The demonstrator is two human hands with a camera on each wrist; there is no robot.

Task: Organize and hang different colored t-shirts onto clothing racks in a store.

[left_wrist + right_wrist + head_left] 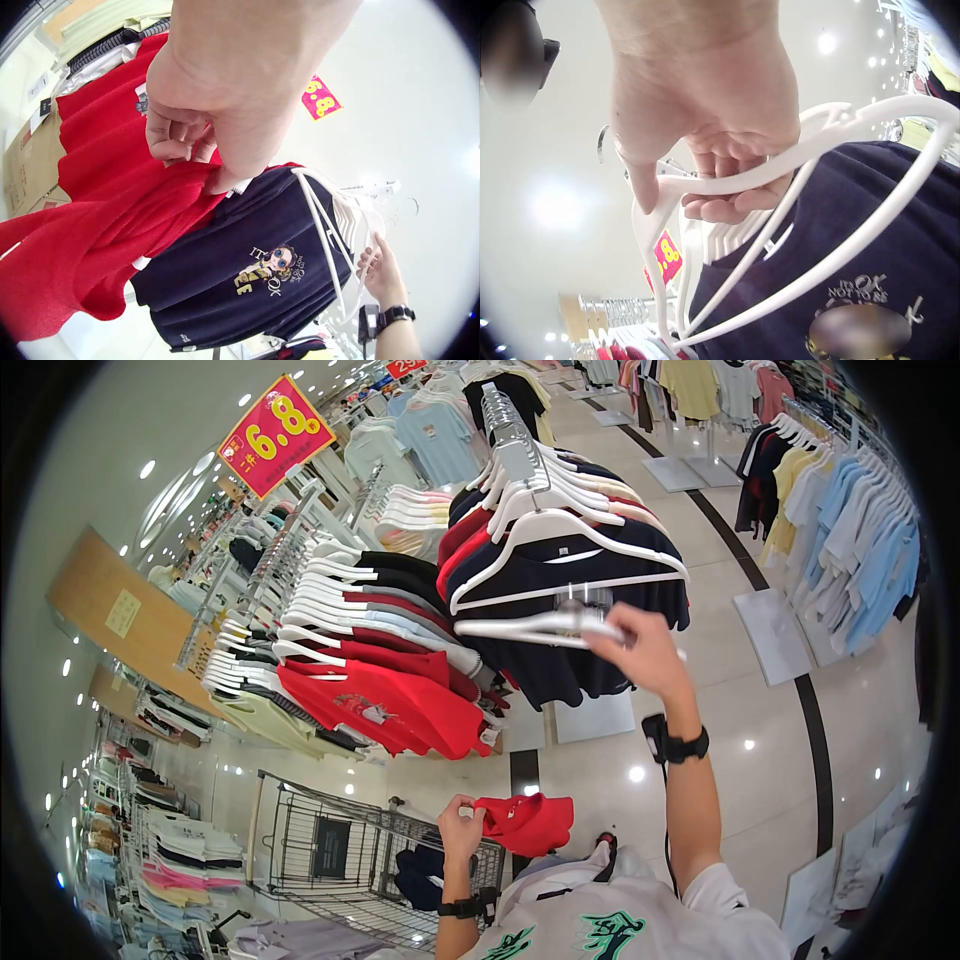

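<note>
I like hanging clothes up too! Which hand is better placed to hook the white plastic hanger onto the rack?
Probably the right hand: it grips the white plastic hanger up beside the navy T-shirts on the metal rack. The left hand is low, holding a red cloth T-shirt.

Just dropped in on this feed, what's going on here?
A person stands at a clothes rack in a shop. The right hand has its grip on a white hanger, held up in front of the navy T-shirts hanging on the rack. The left hand pinches a bunched red garment low down, beside a wire cart with dark clothes in it.
</note>
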